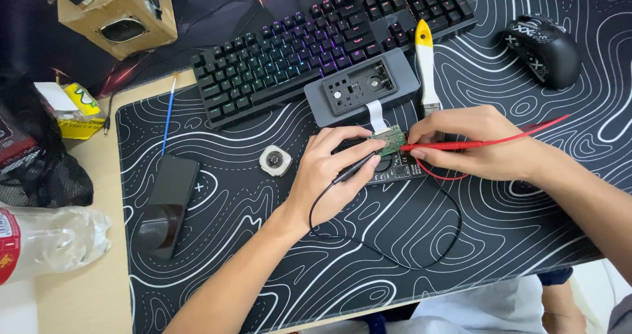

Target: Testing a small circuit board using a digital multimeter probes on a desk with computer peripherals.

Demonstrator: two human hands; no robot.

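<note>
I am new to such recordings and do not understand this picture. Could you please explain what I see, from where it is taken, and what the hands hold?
There is no machine here: a person works with two bare hands, and one camera on the person's head looks down at them. The left hand holds a black probe and the right hand a red probe, each on a thin wire. Both tips touch a small green circuit board, joined by a white ribbon to a grey case. All lies on a black desk mat with white lines. Around it: a lit keyboard, a black mouse, a dark phone, a yellow-handled tool and a plastic bottle.
</note>
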